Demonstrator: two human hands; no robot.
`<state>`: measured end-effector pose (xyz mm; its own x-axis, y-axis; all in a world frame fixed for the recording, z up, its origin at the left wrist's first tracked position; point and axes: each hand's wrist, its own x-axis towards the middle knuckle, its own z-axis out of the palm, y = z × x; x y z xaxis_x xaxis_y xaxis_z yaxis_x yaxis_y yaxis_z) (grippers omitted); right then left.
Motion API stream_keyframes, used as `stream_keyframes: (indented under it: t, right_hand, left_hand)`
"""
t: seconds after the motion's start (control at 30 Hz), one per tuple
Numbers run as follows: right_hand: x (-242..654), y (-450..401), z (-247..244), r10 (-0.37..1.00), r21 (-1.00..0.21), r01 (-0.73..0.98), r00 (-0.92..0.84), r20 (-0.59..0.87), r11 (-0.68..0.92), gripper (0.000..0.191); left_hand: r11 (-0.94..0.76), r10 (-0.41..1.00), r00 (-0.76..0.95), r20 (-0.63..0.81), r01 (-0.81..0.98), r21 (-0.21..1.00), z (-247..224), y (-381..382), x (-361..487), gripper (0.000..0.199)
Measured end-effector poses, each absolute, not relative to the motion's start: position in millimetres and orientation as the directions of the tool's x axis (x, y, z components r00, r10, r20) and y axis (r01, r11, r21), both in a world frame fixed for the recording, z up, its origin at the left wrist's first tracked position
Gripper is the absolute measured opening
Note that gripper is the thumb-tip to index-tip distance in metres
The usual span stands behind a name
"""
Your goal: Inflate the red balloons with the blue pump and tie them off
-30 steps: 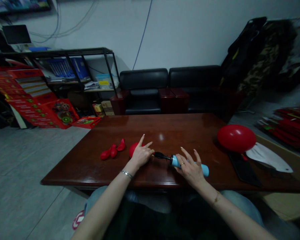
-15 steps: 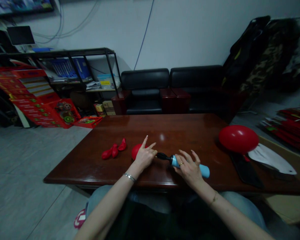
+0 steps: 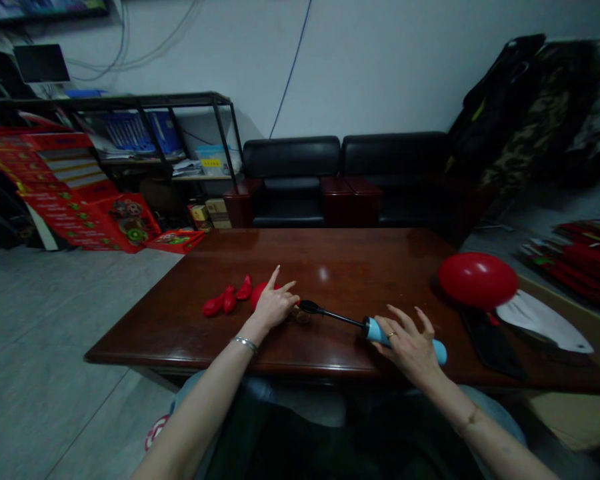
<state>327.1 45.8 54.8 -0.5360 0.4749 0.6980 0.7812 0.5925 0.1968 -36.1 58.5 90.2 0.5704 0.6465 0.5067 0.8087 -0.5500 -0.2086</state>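
Observation:
My left hand (image 3: 275, 308) is closed in a pinch at the neck of a small, partly inflated red balloon (image 3: 258, 295), with the index finger raised. The hand covers most of that balloon. The black tip of a blue hand balloon pump (image 3: 340, 317) meets these fingertips; whether it sits inside the neck is hidden. My right hand (image 3: 405, 339) is closed around the pump's blue barrel, its outer fingers lifted. A long black rod shows between barrel and tip. Several small red balloons (image 3: 229, 299) lie left of my left hand.
A large inflated red balloon (image 3: 478, 280) rests at the table's right, by a dark flat object (image 3: 495, 343) and a white sheet (image 3: 545, 321). Beyond the brown table (image 3: 330, 250) stand black armchairs (image 3: 291, 160). Red boxes (image 3: 75, 207) are stacked at left.
My right hand has moved right with the blue barrel, drawing out the black rod. My left hand has shifted slightly left with the balloon and the pump tip.

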Motion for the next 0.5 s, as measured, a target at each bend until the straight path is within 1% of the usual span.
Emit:
stream_keyframes:
  t: [0.13,0.3,0.37,0.5]
  right_hand:
    - [331,40,55,0.493,0.171,0.777,-0.536,0.685,0.606,0.033]
    - [293,35,61,0.504,0.121,0.772,-0.516,0.693,0.624,0.032]
    - [275,36,65,0.479,0.13,0.768,-0.512,0.713,0.628,0.032]
    - [254,42,72,0.491,0.148,0.774,-0.524,0.696,0.616,0.032]
  left_hand:
    - [-0.54,0.634,0.583,0.508,0.804,-0.249,93,58,-39,0.025]
    - [-0.566,0.607,0.606,0.515,0.784,-0.255,92,56,-16,0.024]
    - [-0.586,0.59,0.622,0.515,0.769,-0.256,90,55,-5,0.024]
    - [-0.567,0.612,0.585,0.532,0.794,-0.22,86,53,0,0.024]
